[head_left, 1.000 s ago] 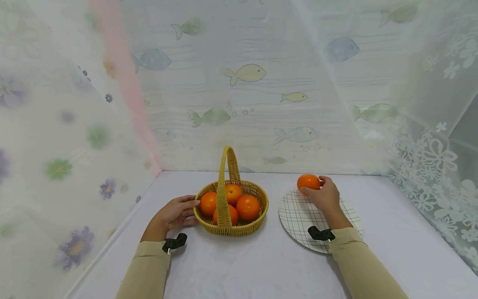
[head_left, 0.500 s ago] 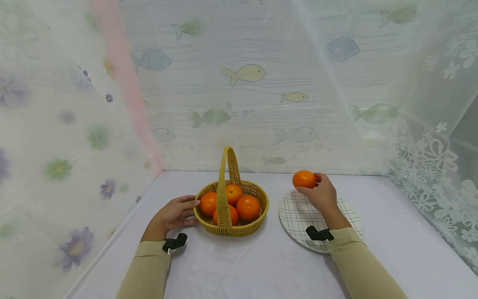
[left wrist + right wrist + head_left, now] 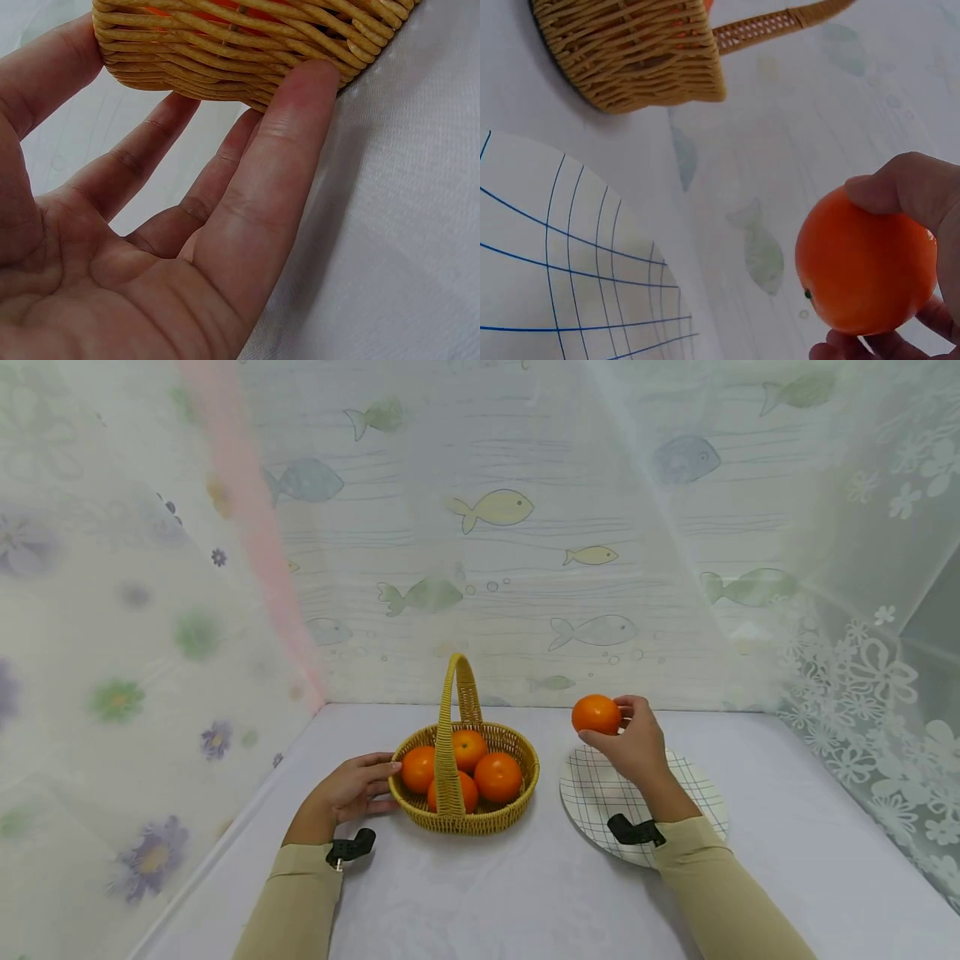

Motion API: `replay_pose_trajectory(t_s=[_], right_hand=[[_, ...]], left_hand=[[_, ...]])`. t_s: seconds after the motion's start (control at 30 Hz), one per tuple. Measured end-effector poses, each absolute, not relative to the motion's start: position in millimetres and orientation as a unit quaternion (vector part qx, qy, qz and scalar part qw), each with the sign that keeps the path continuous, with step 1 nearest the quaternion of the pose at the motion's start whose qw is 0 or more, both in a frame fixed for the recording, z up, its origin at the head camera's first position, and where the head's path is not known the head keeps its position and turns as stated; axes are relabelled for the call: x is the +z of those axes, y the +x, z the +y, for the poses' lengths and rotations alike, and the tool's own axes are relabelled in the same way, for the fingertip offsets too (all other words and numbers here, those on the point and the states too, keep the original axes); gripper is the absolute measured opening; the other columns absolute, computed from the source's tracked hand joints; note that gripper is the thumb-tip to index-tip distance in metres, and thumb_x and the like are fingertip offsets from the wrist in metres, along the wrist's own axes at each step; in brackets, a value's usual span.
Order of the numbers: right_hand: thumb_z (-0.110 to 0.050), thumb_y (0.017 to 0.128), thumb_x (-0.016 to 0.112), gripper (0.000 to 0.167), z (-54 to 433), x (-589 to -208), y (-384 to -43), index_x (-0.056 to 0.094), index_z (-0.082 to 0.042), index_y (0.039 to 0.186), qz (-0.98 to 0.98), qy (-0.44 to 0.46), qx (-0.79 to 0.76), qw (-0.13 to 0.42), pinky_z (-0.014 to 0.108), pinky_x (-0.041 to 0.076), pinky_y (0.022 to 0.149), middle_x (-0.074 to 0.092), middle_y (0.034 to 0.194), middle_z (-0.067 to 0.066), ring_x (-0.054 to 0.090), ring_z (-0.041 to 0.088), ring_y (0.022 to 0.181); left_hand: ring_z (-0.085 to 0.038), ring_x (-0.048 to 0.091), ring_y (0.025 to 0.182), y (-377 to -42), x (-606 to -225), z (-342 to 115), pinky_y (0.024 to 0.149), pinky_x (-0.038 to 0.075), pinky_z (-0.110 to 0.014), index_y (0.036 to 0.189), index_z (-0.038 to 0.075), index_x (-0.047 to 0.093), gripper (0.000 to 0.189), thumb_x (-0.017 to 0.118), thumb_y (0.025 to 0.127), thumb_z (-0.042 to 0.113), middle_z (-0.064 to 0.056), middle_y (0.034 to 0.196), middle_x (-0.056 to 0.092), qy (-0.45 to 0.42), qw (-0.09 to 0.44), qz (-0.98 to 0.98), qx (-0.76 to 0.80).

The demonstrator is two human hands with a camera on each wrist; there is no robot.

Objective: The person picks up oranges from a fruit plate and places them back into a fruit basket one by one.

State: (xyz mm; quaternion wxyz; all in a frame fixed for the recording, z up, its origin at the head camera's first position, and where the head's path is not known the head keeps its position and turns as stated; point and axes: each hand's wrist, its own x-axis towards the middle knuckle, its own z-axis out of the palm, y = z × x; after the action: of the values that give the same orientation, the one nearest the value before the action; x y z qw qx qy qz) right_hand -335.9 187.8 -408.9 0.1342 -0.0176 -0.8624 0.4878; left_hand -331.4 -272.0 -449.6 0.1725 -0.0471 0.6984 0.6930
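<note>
My right hand (image 3: 636, 745) grips an orange (image 3: 596, 715) between thumb and fingers. It is raised above the far edge of a round white plate (image 3: 600, 810) with a grid pattern. In the right wrist view the orange (image 3: 866, 259) shows a small green stem spot. A yellow wicker basket (image 3: 487, 823) with a tall handle stands left of the plate and contains several oranges (image 3: 498, 777). My left hand (image 3: 358, 789) touches the basket's left side. Seen from the left wrist, its spread, mostly straight fingers (image 3: 262, 187) rest against the woven wall (image 3: 225, 52).
A white cloth (image 3: 450, 902) covers the table. Behind it hangs a pale curtain (image 3: 480, 568) printed with fish, and flowered sheets close off both sides. Table surface lies between basket and plate. The basket's handle (image 3: 447, 735) arches above the fruit.
My right hand has lifted the orange and carried it up and leftward from the plate's far edge. My left hand and the basket have stayed in place.
</note>
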Motion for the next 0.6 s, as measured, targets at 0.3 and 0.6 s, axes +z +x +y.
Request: replay_pose_trajectory(t_s=[0.3,0.6], right_hand=[[-0.030,0.084,0.086,0.081,172.9,-401.4,-328.7,0.043,-0.017,0.151,-0.860,0.051,0.485,0.152,0.051,0.059,0.095,0.046,0.143,0.014,0.056,0.036,0.124],[-0.031,0.081,0.091,0.079,163.1,-401.8,-323.9,0.047,-0.016,0.145,-0.840,0.128,0.498,0.174,0.051,0.053,0.102,0.060,0.140,0.007,0.058,0.030,0.124]], left_hand=[[-0.022,0.070,0.111,-330.9,-450.4,-271.6,0.094,0.061,-0.049,0.152,0.006,0.044,0.068,0.075,0.097,0.032,-0.016,0.141,0.060,-0.045,0.174,0.697,0.694],[-0.023,0.070,0.112,-331.2,-450.5,-272.1,0.095,0.060,-0.050,0.152,0.007,0.045,0.068,0.075,0.096,0.033,-0.016,0.144,0.059,-0.044,0.174,0.695,0.696]])
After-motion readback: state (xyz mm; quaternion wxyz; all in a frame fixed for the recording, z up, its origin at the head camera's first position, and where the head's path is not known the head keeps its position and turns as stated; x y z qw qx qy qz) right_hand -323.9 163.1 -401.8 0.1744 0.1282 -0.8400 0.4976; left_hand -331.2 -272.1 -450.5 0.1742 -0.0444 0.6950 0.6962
